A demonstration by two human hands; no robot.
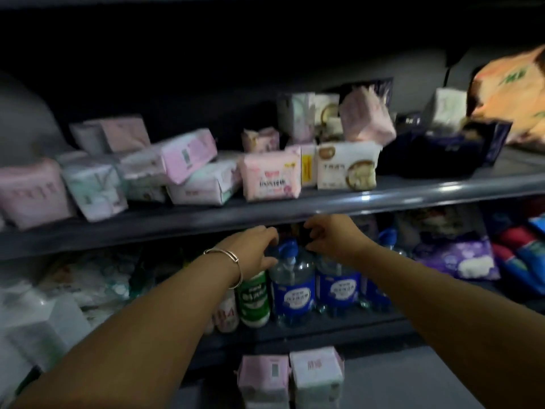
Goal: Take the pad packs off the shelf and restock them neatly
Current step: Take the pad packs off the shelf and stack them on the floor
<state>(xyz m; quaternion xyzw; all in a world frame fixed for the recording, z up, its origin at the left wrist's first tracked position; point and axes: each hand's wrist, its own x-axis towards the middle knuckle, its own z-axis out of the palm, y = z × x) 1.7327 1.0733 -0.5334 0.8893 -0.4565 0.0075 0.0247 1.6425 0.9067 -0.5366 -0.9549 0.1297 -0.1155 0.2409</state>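
packs (269,175): prob light, soft, slick wrap; grip across flat sides
L hand (253,249): curled, grasp unclear
R hand (330,234): curled, grasp unclear

Pad packs strewn along the upper shelf (295,206) in front of me, no order to them. Far left, a pink pack (31,191) stands at the shelf's front edge; just beside it a white pack with pale green print (94,191), tilted. A pink-and-white pack (188,153) lies slanted on top of a white one (203,184). Behind these, two pale pink packs (110,134) lean together. Centre, a pink pack with dark lettering (269,175) stands upright, facing me; touching it on the right, a white pack with gold round motifs (346,166). A pink pack (365,115) tilts above that. Below, two pink-and-white packs (290,379) stand side by side on a lower level.
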